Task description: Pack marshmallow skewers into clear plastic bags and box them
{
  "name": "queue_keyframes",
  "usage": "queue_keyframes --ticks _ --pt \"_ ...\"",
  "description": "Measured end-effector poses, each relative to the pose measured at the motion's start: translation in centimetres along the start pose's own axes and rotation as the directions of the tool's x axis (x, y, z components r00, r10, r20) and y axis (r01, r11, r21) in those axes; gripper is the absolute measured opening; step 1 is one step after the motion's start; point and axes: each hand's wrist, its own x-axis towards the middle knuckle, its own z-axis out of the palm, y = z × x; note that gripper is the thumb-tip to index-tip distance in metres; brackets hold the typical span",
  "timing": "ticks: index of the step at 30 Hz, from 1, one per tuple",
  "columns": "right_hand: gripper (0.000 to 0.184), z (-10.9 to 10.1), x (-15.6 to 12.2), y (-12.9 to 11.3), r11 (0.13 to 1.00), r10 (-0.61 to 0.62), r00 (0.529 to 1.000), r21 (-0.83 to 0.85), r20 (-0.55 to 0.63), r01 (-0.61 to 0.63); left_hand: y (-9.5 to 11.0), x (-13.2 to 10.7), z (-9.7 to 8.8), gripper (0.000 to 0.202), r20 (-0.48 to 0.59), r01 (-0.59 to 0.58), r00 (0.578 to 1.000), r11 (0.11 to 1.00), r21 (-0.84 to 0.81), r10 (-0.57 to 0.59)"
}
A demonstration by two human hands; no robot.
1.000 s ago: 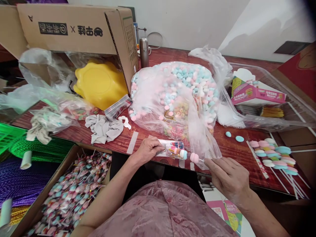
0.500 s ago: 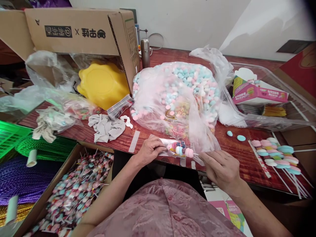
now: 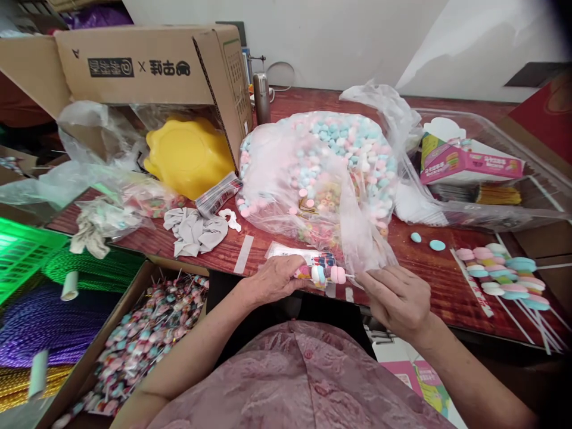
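My left hand (image 3: 274,278) is closed on a small clear printed wrapper (image 3: 298,256) at the near edge of the red wooden table (image 3: 433,280). My right hand (image 3: 393,298) pinches the white stick of a candy skewer (image 3: 328,274), whose pink and blue pieces sit partly inside the wrapper's mouth. Just behind both hands lies a big clear bag of pink, blue and white candies (image 3: 326,173).
Finished candy skewers (image 3: 500,274) lie at the right, with two loose blue candies (image 3: 429,242) near them. A cardboard box (image 3: 147,77) with a yellow tub (image 3: 190,155) stands back left. A box of wrapped lollipops (image 3: 134,345) sits below left, a clear tray (image 3: 491,179) back right.
My right hand has pushed the skewer leftward, deeper into the wrapper held by my left hand; both hands have drawn closer together.
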Motion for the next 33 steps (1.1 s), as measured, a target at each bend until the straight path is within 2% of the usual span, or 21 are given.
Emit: queue_keyframes --ticks 6,9,13,15,17,18,21,23,24,26,28,31,33 --pt "0.023 -1.5 1.9 2.0 0.978 -0.206 0.977 -0.014 0.049 0.207 1.5 -0.1 -0.2 0.046 0.124 0.02 0.992 0.998 -0.053 -0.013" --pt "0.02 -2.3 2.8 3.1 0.955 -0.296 0.953 -0.001 0.068 0.296 2.4 0.1 -0.4 0.044 0.217 0.071 0.976 0.976 -0.205 -0.026" --pt "0.022 -2.5 3.3 3.8 0.929 -0.369 0.924 0.06 0.095 0.365 3.2 0.6 -0.7 0.045 0.279 0.18 0.96 0.837 -0.516 -0.035" --pt "0.021 -2.4 3.4 3.7 0.921 -0.388 0.916 0.089 0.107 0.38 3.4 0.8 -0.8 0.045 0.27 0.221 0.96 0.775 -0.592 -0.067" --pt "0.021 -2.2 3.3 3.3 0.932 -0.358 0.921 0.117 0.151 0.343 3.3 0.9 -0.7 0.042 0.243 0.234 0.964 0.776 -0.585 -0.108" --pt "0.022 -2.2 3.3 3.0 0.945 -0.32 0.928 0.129 0.19 0.3 3.2 0.9 -0.6 0.039 0.222 0.235 0.966 0.805 -0.544 -0.133" --pt "0.024 -2.4 3.2 1.8 0.98 -0.171 0.929 0.151 0.328 0.127 2.9 1.1 -0.1 0.034 0.128 0.261 0.964 0.923 -0.282 -0.233" --pt "0.024 -2.6 3.2 1.2 0.991 -0.087 0.922 0.129 0.376 0.041 2.9 1.2 0.2 0.035 0.073 0.269 0.962 0.956 -0.117 -0.261" --pt "0.023 -2.6 3.2 1.0 0.994 -0.062 0.924 0.103 0.377 0.024 3.0 1.3 0.3 0.035 0.06 0.257 0.966 0.963 -0.085 -0.252" --pt "0.024 -2.5 3.2 0.7 0.998 -0.051 0.938 0.038 0.342 0.041 3.2 1.6 0.3 0.035 0.063 0.222 0.974 0.968 -0.115 -0.216" --pt "0.024 -2.3 3.2 0.7 0.994 -0.099 0.952 -0.013 0.291 0.107 3.5 1.7 0.1 0.034 0.102 0.213 0.976 0.951 -0.224 -0.195" --pt "0.023 -1.8 3.1 0.7 0.979 -0.193 0.949 -0.02 0.251 0.204 3.8 1.8 -0.2 0.037 0.221 0.253 0.959 0.884 -0.394 -0.176" --pt "0.022 -1.5 3.1 0.8 0.976 -0.208 0.942 -0.007 0.262 0.217 3.9 1.8 -0.2 0.039 0.287 0.283 0.943 0.865 -0.414 -0.171"
